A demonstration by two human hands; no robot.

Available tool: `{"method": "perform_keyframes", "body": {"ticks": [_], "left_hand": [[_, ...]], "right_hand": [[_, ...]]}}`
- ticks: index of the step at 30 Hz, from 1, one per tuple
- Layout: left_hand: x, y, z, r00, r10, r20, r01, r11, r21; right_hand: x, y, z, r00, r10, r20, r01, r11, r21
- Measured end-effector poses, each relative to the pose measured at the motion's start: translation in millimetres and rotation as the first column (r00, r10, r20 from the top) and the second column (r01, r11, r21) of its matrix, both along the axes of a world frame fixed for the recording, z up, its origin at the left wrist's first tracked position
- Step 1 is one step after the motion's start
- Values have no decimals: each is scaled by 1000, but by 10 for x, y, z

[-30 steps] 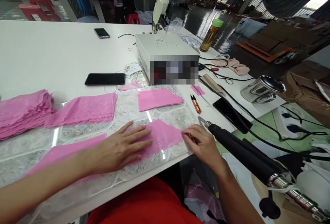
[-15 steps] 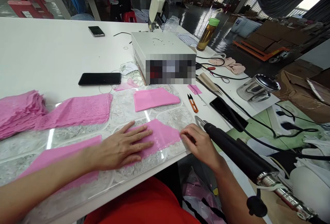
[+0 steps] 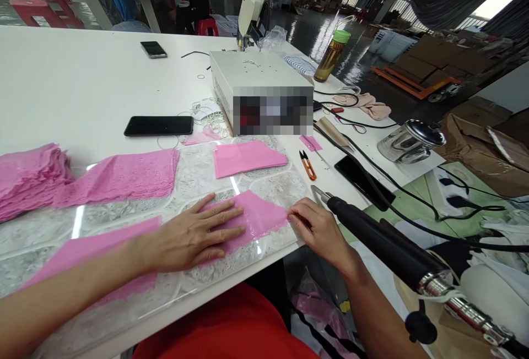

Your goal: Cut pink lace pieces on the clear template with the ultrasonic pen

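My left hand (image 3: 194, 235) lies flat, fingers spread, on a strip of pink lace fabric (image 3: 260, 217) that runs along the near edge of the white table (image 3: 82, 89). My right hand (image 3: 316, 229) pinches the right end of that strip with its fingers curled. Just right of this hand a black-handled heat tool (image 3: 380, 240) with a metal tip rests at the table's edge. Under the fabric is a glossy patterned mat (image 3: 198, 174).
Stacks of pink lace (image 3: 119, 177) and a pink sheet (image 3: 246, 158) lie behind my hands. A white machine box (image 3: 248, 75), black phones (image 3: 159, 125), orange snips (image 3: 308, 165), cables, a bottle (image 3: 333, 56) and a steel pot (image 3: 411, 141) stand further back and right. Another person works at a far table.
The view shifted slightly. Both hands stay on the pink strip; my right hand has drawn a little left along its end.
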State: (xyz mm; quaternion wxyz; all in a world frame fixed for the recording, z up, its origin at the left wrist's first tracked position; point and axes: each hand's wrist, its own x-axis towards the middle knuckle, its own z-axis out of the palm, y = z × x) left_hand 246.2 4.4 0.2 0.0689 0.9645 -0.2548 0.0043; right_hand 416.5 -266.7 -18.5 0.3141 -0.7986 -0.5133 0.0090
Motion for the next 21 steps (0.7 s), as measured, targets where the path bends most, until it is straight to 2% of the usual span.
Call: {"method": "perform_keyframes", "body": {"ticks": [8, 13, 17, 21], "left_hand": [[0, 0, -15, 1000, -1, -10, 1, 998, -57], [14, 16, 24, 998, -11, -62, 8, 999, -46], [132, -32, 78, 998, -50, -49, 48, 998, -51], [371, -139, 96, 992, -118, -49, 113, 990, -88]], "right_hand": [[-40, -24, 15, 1000, 7, 14, -7, 1000, 8], [-62, -51, -11, 1000, -11, 12, 11, 1000, 23], [-124, -136, -77, 991, -131, 11, 128, 981, 144], [-237, -295, -196, 945, -326, -27, 320, 907, 273]]}}
